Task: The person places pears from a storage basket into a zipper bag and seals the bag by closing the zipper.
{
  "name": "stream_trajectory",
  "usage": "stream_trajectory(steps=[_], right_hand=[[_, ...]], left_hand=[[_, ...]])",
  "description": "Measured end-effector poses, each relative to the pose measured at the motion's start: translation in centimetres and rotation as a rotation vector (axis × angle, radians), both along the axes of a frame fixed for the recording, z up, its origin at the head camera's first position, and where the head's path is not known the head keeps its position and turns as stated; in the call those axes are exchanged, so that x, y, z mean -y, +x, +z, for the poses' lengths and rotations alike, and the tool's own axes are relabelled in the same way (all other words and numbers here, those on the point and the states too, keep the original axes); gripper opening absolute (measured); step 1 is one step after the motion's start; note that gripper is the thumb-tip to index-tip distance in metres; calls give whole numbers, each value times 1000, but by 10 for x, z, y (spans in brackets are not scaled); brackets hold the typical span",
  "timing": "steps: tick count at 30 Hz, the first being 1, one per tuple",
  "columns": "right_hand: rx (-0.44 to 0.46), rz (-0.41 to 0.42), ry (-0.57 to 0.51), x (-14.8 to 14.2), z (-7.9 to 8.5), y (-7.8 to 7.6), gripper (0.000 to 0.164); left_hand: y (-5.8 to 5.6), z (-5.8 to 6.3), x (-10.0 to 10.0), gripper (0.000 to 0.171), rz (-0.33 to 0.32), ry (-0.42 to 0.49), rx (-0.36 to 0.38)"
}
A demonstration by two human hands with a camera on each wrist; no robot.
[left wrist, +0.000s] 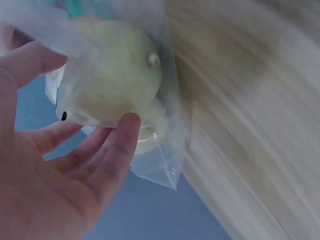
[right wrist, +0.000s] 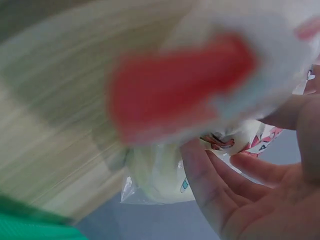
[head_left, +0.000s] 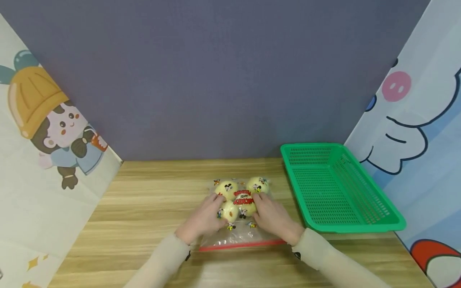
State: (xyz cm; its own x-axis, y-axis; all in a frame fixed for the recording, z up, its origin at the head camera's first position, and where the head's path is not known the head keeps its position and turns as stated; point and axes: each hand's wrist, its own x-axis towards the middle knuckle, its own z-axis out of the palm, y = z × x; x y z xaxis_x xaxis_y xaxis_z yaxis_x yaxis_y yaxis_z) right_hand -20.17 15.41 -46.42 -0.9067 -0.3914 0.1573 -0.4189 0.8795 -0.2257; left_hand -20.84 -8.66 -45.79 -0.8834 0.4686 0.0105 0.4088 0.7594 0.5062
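Observation:
A clear zip bag (head_left: 260,236) with cartoon mouse prints, red lettering and a red strip along its near edge lies on the table. Inside are several round, pale yellow fruits (head_left: 229,211); their exact kind is unclear. My left hand (head_left: 206,213) grips the bag's left side around a fruit. In the left wrist view its thumb and fingers (left wrist: 129,131) bend about a pale fruit (left wrist: 117,70) under the plastic. On the right side my right hand (head_left: 271,215) holds the bag, its fingers (right wrist: 200,172) against the plastic. A blurred red patch (right wrist: 175,85) fills much of the right wrist view.
A green plastic basket (head_left: 304,208) with slotted walls stands right of the bag, close to my right forearm. The wooden table (head_left: 144,200) extends to the left. A grey panel (head_left: 230,80) rises behind, and cartoon-printed sheets (head_left: 36,192) hang at both sides.

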Motion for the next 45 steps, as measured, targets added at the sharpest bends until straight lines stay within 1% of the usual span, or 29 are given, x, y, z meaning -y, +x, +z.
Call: stream_trajectory(steps=[3,9,12,14,17,21,26,28,33,37,41,45], right_hand=[[-10,-16,-1,2,-1,-11,50],[-20,-54,4,5,-2,-28,53],[1,-81,-6,6,-2,-34,55],[19,-95,-13,6,-3,-36,56],[28,-97,-18,4,-4,-34,57],[42,-88,-41,0,-3,-26,56],[69,-95,-58,-5,2,-19,51],[88,-95,-61,-6,6,-16,50],[152,-105,-106,-9,25,-10,58],[159,-88,-114,-13,39,-8,56],[118,-86,-107,-24,54,-6,51],[70,-110,-106,-41,64,-6,54]], left_hand=[[-11,0,-1,67,26,0,-1],[-31,-2,-5,69,67,-8,-20],[-38,-4,-7,69,84,-8,-28],[-40,-5,-8,69,88,-5,-30],[-39,-6,-9,68,88,-3,-26],[-35,-6,-8,69,78,-6,-30],[-28,-2,-5,69,79,0,-41],[-26,1,-3,68,87,10,-42],[-23,11,4,62,103,15,-62],[-23,18,11,57,129,20,-79],[-22,23,19,53,148,33,-149],[-20,30,29,49,145,5,-292]])
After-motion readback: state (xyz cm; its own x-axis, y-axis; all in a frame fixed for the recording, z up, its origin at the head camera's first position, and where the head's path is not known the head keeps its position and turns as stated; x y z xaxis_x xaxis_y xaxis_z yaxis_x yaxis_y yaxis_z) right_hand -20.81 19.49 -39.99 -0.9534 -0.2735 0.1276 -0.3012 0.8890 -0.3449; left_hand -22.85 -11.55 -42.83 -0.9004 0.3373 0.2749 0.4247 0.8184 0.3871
